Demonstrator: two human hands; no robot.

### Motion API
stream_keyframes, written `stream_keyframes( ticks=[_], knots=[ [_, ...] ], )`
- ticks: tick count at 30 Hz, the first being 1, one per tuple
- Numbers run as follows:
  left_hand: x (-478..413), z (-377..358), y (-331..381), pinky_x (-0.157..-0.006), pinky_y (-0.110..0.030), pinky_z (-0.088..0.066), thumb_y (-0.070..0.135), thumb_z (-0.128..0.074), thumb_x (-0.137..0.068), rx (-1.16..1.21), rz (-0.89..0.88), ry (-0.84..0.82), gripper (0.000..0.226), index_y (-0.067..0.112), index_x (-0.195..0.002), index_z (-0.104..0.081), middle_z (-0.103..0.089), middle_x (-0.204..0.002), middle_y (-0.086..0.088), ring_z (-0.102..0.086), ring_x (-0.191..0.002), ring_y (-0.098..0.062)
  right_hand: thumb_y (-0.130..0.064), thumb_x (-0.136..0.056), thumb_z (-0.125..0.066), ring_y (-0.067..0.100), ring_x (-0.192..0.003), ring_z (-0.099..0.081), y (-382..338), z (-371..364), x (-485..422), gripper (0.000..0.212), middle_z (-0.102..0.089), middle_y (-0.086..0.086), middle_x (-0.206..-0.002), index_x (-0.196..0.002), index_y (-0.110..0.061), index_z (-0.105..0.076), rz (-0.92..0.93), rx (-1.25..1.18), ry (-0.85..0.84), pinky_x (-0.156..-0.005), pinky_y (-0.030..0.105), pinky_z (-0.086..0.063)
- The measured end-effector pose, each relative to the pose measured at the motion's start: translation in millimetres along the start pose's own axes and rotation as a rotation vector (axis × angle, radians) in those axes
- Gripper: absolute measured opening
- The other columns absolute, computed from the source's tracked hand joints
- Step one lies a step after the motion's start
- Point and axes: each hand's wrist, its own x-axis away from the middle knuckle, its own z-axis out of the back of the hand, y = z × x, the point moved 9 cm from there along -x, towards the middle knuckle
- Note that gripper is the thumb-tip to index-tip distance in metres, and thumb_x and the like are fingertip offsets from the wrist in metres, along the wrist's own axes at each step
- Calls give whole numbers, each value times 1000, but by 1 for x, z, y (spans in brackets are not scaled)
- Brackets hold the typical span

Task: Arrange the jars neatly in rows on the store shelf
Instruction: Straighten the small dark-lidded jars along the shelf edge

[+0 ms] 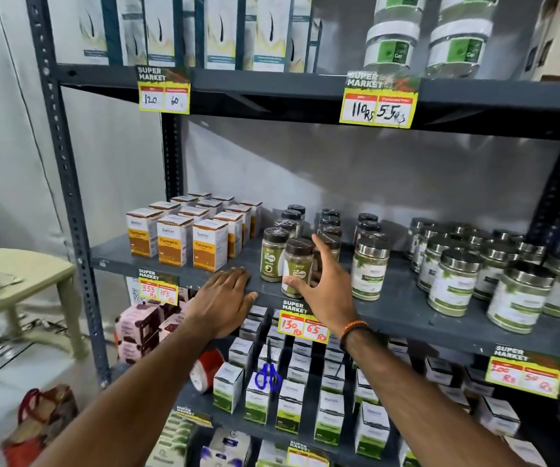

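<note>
Nearest, the left hand [224, 299] lies flat and spread on the front lip of the shelf [406, 318], palm down, holding nothing; it looks like a brace rather than part of the work. Just past it, the right hand [325, 288] is wide open with fingers fanned, curving round the right side of the front jar [297, 267]; the thumb seems to touch the label low down, but I cannot tell whether the fingers have closed on it, so this reads as a reach or a nudge, not a firm hold. That jar stands upright near the shelf edge, forward of and to the right of its neighbour, the second jar [273, 254], and looks out of line with the files behind. Further back, dark-lidded jars [293, 219] run in three files toward the wall, fairly straight. To the right, the steel-lidded jars [457, 281] stand in a looser cluster, rows uneven, some nearer the edge than others. Turmeric boxes [175, 241] at the left are already squared up. As a judgement, the small jars are mostly ordered, with the front one yet to be set in file, and the larger jars still need straightening.
</note>
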Motion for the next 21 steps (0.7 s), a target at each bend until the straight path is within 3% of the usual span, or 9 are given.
stream_keyframes(
  ticks=[5,9,12,14,16,18,21],
  knots=[
    [-1,-2,-1,-125,-39,-14,59,-4,-97,-1,13,26,82,12,-158,-31,-34,-165,-11,-27,-153,-24,-41,-78,-86,16,-119,-65,4,10,2,93,-55,1,-148,-154,-39,-32,-9,-77,16,-94,42,-59],
    [-2,-3,-2,-125,-41,-16,59,-5,-98,1,19,37,81,10,-157,-33,-36,-164,-12,-29,-152,-25,-46,-85,-78,7,-99,-70,-4,35,11,75,-61,0,-139,-150,-29,-44,30,-55,62,-76,28,-63],
    [-2,-3,0,-124,-43,-19,58,-8,-99,8,12,52,80,8,-155,-37,-40,-162,-14,-33,-150,-27,-37,-92,-75,-3,-92,-68,-4,73,23,51,-68,1,-123,-137,-19,-57,104,-40,212,-68,18,-60],
    [-1,-4,0,-124,-44,-21,58,-10,-100,8,17,60,79,8,-155,-37,-40,-161,-14,-34,-150,-28,-31,-93,-74,1,-91,-66,5,101,26,39,-66,-2,-117,-129,-19,-61,132,12,342,-70,24,-62],
    [-2,-5,-1,-124,-43,-20,57,-10,-100,-1,27,60,77,9,-155,-36,-39,-162,-13,-33,-150,-27,-29,-93,-74,7,-98,-62,19,118,25,41,-58,-4,-122,-130,-21,-59,115,71,401,-80,27,-60],
    [-2,-6,-1,-124,-43,-20,56,-12,-101,-6,30,60,75,10,-155,-36,-39,-162,-12,-32,-151,-26,-30,-90,-76,7,-108,-55,38,124,22,54,-51,1,-133,-138,-24,-52,44,100,380,-91,23,-54],
    [-3,-7,-1,-124,-43,-21,55,-15,-103,-6,27,65,72,11,-155,-36,-40,-162,-12,-33,-150,-27,-31,-82,-84,21,-128,-51,65,119,15,84,-44,5,-147,-151,-30,-35,-107,109,252,-105,41,-50]
  ],
)
